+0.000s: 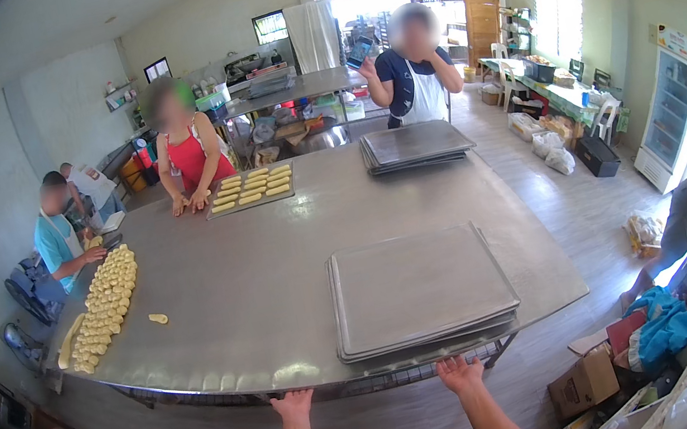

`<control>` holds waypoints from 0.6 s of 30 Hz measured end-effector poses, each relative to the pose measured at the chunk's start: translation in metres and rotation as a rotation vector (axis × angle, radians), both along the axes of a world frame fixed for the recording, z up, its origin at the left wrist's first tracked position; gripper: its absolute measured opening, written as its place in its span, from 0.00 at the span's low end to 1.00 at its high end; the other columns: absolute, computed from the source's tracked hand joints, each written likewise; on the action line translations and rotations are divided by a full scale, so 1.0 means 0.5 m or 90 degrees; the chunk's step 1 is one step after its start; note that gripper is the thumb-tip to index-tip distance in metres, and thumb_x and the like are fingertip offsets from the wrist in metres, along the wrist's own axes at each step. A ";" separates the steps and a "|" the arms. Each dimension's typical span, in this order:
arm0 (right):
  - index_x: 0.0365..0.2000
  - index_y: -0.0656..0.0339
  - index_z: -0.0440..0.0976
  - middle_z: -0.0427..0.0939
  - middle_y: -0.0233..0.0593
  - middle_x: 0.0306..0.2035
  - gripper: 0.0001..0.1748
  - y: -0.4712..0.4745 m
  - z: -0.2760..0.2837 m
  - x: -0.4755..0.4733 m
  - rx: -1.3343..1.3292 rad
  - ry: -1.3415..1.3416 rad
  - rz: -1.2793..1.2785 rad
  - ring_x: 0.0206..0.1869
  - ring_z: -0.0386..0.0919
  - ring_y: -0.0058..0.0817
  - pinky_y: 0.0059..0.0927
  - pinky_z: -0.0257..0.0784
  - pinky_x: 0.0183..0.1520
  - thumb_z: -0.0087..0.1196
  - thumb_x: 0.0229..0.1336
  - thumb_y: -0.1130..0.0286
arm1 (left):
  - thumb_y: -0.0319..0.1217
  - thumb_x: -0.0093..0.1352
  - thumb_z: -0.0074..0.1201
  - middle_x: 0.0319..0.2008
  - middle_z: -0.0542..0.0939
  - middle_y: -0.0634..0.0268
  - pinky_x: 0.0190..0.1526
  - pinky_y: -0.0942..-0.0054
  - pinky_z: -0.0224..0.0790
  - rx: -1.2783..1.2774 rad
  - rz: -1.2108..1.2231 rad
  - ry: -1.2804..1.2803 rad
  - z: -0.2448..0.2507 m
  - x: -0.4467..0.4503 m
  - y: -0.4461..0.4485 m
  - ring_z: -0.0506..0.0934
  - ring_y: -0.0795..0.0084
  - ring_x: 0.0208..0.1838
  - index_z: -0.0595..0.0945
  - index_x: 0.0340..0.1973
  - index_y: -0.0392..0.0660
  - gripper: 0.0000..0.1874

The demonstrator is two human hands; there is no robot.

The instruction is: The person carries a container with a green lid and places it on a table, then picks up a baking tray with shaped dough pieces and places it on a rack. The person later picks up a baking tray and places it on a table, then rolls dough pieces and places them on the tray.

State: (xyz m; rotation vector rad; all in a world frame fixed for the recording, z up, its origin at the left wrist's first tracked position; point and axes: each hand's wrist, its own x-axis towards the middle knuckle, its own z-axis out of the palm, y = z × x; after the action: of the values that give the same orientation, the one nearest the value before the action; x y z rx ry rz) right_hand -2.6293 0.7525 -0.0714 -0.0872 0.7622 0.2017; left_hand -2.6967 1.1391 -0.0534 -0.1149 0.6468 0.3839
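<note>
A large stainless steel table (241, 260) stands before me. My left hand (294, 405) is palm up at its near edge, fingertips at or under the rim. Farther right, my right hand (460, 373) is also palm up at the same edge, just below a stack of metal baking trays (422, 290). I see nothing held in either hand; whether the fingertips press on the table cannot be told. Many small pieces of dough (104, 305) lie in rows at the table's left end, beside a long dough strip (71, 342). One loose dough piece (158, 319) sits apart.
Across the table, a person in a red apron (194, 151) works by a tray of dough sticks (253, 188). Another person (419, 77) holds up a phone behind a second tray stack (417, 145). A worker in blue (57, 237) handles dough. Cardboard boxes (583, 382) stand right.
</note>
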 end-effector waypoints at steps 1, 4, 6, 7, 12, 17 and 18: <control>0.49 0.60 0.65 0.66 0.46 0.54 0.38 -0.001 0.001 0.000 0.005 -0.005 0.003 0.55 0.66 0.43 0.48 0.60 0.57 0.22 0.59 0.38 | 0.66 0.65 0.21 0.64 0.60 0.52 0.64 0.44 0.45 -0.001 -0.001 -0.002 0.000 0.000 0.000 0.56 0.52 0.67 0.60 0.62 0.40 0.45; 0.48 0.60 0.65 0.66 0.45 0.54 0.38 -0.001 0.001 0.000 0.009 -0.002 0.016 0.57 0.65 0.43 0.48 0.57 0.60 0.23 0.59 0.37 | 0.66 0.65 0.21 0.64 0.59 0.52 0.65 0.43 0.44 -0.009 0.004 -0.014 0.001 -0.001 -0.001 0.56 0.52 0.68 0.60 0.62 0.40 0.45; 0.49 0.59 0.65 0.67 0.45 0.54 0.38 0.000 0.000 0.001 0.004 -0.002 0.019 0.57 0.65 0.43 0.47 0.55 0.61 0.22 0.59 0.37 | 0.66 0.65 0.20 0.65 0.57 0.52 0.65 0.44 0.43 -0.003 -0.003 -0.018 0.002 -0.002 -0.001 0.54 0.53 0.68 0.58 0.63 0.40 0.46; 0.50 0.59 0.65 0.67 0.45 0.54 0.38 0.000 -0.001 0.001 0.001 0.000 0.019 0.58 0.65 0.43 0.47 0.53 0.62 0.22 0.59 0.37 | 0.67 0.65 0.18 0.66 0.56 0.53 0.66 0.45 0.42 0.006 -0.012 -0.017 0.003 -0.003 -0.001 0.54 0.53 0.69 0.57 0.64 0.40 0.46; 0.50 0.59 0.64 0.67 0.44 0.54 0.38 0.002 -0.004 0.001 0.003 0.008 0.009 0.58 0.65 0.42 0.47 0.55 0.61 0.22 0.60 0.37 | 0.67 0.65 0.17 0.67 0.53 0.53 0.67 0.47 0.40 0.019 -0.029 -0.010 0.007 -0.006 0.000 0.51 0.54 0.70 0.55 0.65 0.40 0.47; 0.50 0.60 0.65 0.67 0.44 0.54 0.38 0.002 -0.012 0.003 0.013 0.005 0.003 0.57 0.65 0.42 0.47 0.57 0.60 0.22 0.60 0.38 | 0.65 0.65 0.21 0.68 0.52 0.52 0.68 0.47 0.34 0.002 -0.019 -0.017 0.007 -0.006 0.003 0.49 0.52 0.71 0.51 0.65 0.37 0.47; 0.50 0.61 0.65 0.68 0.45 0.53 0.38 0.001 -0.014 0.002 0.012 0.009 0.000 0.57 0.66 0.42 0.47 0.57 0.60 0.22 0.60 0.39 | 0.65 0.65 0.21 0.68 0.52 0.52 0.68 0.47 0.34 0.013 -0.029 -0.022 0.007 -0.006 0.004 0.49 0.52 0.71 0.52 0.65 0.37 0.47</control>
State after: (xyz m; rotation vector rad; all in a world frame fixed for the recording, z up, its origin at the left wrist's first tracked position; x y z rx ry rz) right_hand -2.6282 0.7532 -0.0785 -0.0685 0.7746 0.2088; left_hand -2.6997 1.1412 -0.0500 -0.0862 0.6108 0.3433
